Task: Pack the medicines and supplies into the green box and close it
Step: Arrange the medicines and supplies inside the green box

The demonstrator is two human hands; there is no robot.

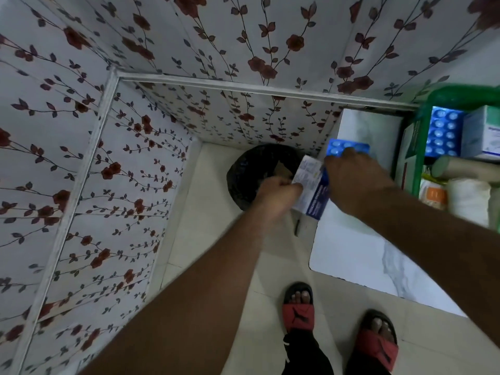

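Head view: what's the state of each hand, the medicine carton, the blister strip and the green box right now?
left hand: gripping the medicine carton's white end
right hand: holding the blue blister strip
medicine carton: held in the air, beside the counter edge, tilted
blue blister strip: outside the carton, in the fingers
green box: open, partly filled, on the counter

Two bare hands: the left hand [278, 193] and the right hand [354, 180], near the centre. Two blue foil blister strips: one loose blister strip [349, 148] at one o'clock, one packed blister strip [443, 131] inside the single green plastic box [418, 147] at two o'clock. One white-and-blue cardboard medicine carton [313, 190]. One black round bin [251, 169] on the floor. Two red-and-black slide sandals (both at six o'clock): left sandal [297, 312], right sandal [378, 345]. One white marble-patterned surface [359, 253].
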